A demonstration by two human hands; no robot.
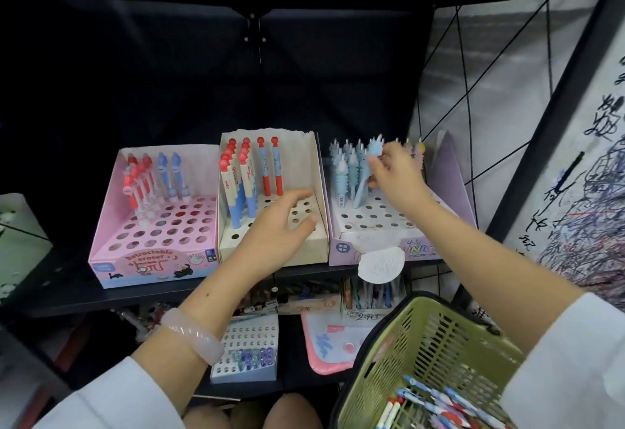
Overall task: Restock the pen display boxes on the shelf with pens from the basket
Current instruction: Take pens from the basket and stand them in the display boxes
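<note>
The right hand [394, 171], fingers pinching a light-blue pen [367, 171], is slotting it into the purple box [453, 188], likely needing a free hole; left hand [280, 225] hovers, fingers apart, left of it; basket [429, 344] below.

Cardboard, plastic and black metal

Printed cardboard boxes [154, 225] are sitting on a matt black metal shelf [77, 293]; the pen [367, 171] between the right fingers [375, 161] is looking ribbed and rubbery, and the green basket [426, 344] is showing slotted plastic.
</note>
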